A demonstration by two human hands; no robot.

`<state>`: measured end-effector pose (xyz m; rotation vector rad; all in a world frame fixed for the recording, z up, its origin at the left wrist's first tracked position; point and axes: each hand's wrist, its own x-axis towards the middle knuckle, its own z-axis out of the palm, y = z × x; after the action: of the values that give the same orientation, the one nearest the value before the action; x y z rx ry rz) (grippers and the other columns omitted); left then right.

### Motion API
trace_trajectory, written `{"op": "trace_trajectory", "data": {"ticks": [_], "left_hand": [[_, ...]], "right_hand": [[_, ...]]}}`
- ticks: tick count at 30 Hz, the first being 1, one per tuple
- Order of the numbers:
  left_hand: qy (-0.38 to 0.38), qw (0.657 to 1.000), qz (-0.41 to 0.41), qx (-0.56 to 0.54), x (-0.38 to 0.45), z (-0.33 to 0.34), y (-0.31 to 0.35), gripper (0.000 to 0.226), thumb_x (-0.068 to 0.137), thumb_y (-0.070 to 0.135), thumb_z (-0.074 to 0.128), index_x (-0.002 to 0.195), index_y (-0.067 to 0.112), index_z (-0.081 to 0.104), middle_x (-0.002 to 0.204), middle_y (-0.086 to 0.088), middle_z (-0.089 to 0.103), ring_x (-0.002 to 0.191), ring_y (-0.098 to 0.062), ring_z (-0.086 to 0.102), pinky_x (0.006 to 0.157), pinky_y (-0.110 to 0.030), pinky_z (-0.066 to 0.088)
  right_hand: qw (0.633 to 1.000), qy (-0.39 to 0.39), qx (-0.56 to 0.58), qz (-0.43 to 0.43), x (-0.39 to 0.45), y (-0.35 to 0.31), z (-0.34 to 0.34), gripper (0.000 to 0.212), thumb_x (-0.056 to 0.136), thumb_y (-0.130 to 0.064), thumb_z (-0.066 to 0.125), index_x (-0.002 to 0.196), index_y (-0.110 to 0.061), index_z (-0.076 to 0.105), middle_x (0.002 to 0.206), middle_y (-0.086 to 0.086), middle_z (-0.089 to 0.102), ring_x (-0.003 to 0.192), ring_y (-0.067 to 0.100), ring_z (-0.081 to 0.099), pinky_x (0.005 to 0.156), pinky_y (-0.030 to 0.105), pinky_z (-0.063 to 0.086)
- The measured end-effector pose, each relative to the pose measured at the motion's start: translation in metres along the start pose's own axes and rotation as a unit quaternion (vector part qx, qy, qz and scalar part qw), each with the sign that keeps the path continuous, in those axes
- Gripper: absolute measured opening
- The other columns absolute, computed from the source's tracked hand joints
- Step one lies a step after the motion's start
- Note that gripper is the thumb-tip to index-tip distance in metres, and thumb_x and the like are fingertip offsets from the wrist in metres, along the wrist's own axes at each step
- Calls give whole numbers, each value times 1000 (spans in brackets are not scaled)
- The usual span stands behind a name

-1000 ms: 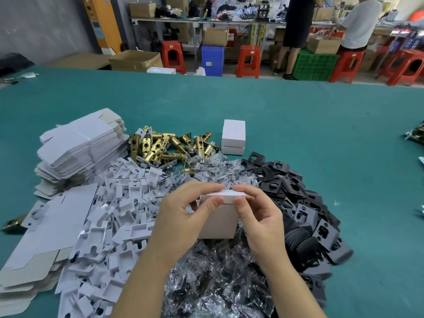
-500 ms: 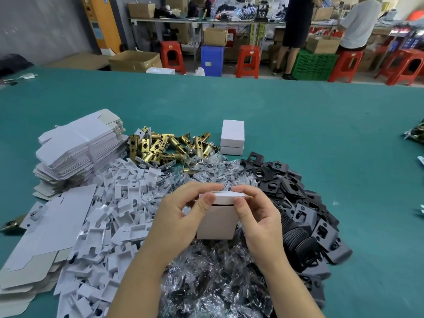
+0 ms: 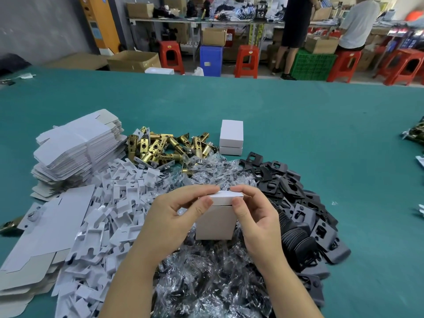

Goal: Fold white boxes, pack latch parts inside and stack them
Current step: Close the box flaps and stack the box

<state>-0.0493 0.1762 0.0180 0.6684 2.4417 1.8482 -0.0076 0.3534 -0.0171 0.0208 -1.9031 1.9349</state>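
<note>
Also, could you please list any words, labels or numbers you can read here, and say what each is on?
No text can be read.
Held box, stacked boxes, flat blanks: plain white, no print.
Orange cabinet: blue label, too blurred to read.
Red stools: round yellow sticker, too small to read.

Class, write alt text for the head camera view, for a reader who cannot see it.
Two hands, left hand and right hand, hold a small white cardboard box by its top flap above a green table. Around it lie flat white box blanks, brass latch parts, black metal plates and two stacked white boxes.
</note>
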Motion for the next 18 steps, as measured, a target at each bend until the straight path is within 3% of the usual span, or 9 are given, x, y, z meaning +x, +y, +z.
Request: {"op": "trace_trajectory", "data": {"ticks": [3, 5, 8, 12, 18], "left_hand": [[-17, 1000, -14, -14, 0, -2, -1, 27, 89, 38, 68, 112, 51, 74, 115, 17, 74, 106, -17, 68, 85, -46, 60], [-24, 1000, -7, -19, 0, -2, 0, 28, 89, 33, 67, 112, 48, 75, 119, 17, 73, 113, -17, 67, 90, -50, 58], [-25, 999, 5, -21, 0, -3, 0, 30, 90, 28, 66, 111, 47, 76, 121, 18, 72, 121, -10, 64, 96, -49, 56], [-23, 999, 6, -24, 0, -2, -1, 28, 94, 24, 67, 112, 43, 77, 120, 16, 73, 119, -12, 66, 96, -51, 56], [-21, 1000, 12, -14, 0, -2, 1, 29, 92, 23, 64, 111, 42, 77, 117, 16, 74, 116, -13, 67, 93, -43, 57]], "right_hand": [[1000, 0, -4, -4, 0, 0, 0, 16, 91, -46, 64, 105, -44, 71, 102, -9, 72, 84, 4, 64, 67, 16, 50], [1000, 0, -9, -6, 0, 0, 0, 17, 91, -46, 63, 105, -45, 71, 102, -9, 72, 84, 5, 64, 68, 16, 50], [1000, 3, -27, -8, -1, 0, 1, 21, 92, -48, 61, 110, -45, 69, 108, -9, 72, 88, 8, 64, 73, 25, 52], [995, 5, -59, -75, -1, -1, 2, 22, 99, -38, 57, 117, -43, 68, 122, -9, 67, 116, 23, 63, 95, 42, 53], [991, 10, -82, -106, -1, -2, 2, 23, 101, -32, 55, 118, -40, 67, 122, -13, 66, 122, 22, 61, 101, 41, 50]]}}
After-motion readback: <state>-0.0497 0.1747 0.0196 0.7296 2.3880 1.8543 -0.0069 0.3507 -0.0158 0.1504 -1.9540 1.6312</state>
